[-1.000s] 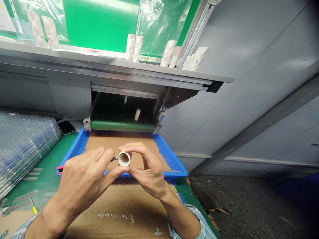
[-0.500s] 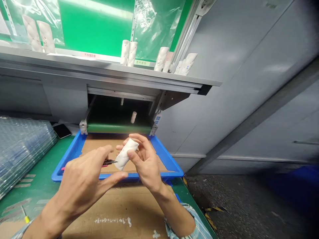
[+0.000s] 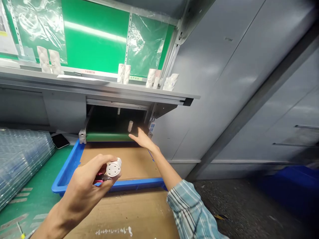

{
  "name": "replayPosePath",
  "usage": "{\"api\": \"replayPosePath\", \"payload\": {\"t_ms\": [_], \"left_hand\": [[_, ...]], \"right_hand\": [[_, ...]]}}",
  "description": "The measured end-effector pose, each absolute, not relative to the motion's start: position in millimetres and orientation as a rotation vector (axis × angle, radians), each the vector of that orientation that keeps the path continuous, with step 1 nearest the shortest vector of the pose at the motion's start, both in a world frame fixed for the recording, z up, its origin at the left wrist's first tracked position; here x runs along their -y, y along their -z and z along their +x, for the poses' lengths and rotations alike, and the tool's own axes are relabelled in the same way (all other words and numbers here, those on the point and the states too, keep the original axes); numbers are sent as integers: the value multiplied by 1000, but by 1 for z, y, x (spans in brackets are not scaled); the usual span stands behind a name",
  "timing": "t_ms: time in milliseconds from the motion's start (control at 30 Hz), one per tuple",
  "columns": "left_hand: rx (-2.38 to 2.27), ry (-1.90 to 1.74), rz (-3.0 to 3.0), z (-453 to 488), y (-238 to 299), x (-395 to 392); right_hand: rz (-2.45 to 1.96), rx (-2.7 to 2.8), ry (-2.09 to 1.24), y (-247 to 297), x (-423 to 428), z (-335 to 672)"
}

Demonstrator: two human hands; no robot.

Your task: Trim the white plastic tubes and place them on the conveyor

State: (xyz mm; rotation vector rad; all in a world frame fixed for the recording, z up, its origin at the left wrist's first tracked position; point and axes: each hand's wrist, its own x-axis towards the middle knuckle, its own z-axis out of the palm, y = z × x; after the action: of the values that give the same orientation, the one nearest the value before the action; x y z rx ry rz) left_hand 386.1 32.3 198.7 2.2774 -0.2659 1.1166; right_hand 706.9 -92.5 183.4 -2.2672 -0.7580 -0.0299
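My left hand (image 3: 87, 179) is closed round a white plastic cylinder (image 3: 114, 168), whose round end with several small holes faces me. In the same hand sits a cutting tool with dark blades and pink handles (image 3: 101, 178), like small snips, partly hidden by the fingers. My right hand (image 3: 142, 137) reaches over the front of the green conveyor belt (image 3: 107, 136), thumb and fingers apart. Close to its fingertips stands or lies another white cylinder (image 3: 130, 126); contact cannot be made out. Farther back on the belt is a third white cylinder (image 3: 119, 111).
Below the belt sits a blue tray (image 3: 58, 188) lined with cardboard (image 3: 99, 156). Clear plastic trays (image 3: 25, 159) are stacked at left beside a phone (image 3: 60, 141). A metal shelf (image 3: 99, 87) holding several white cylinders overhangs the belt. A grey wall (image 3: 189, 116) stands right.
The white cylinder has passed from my right hand into my left, its holed end now toward me. My right hand has moved forward to the belt. The view has tilted up.
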Motion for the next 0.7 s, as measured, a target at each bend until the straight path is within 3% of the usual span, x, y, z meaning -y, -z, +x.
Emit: {"api": "replayPosePath", "payload": {"t_ms": [367, 700], "left_hand": [[367, -1126, 2390, 383, -202, -28], [347, -1061, 2452, 387, -198, -30]], "right_hand": [[-2159, 598, 173, -159, 16, 755], [-1811, 756, 117, -176, 46, 710]]}}
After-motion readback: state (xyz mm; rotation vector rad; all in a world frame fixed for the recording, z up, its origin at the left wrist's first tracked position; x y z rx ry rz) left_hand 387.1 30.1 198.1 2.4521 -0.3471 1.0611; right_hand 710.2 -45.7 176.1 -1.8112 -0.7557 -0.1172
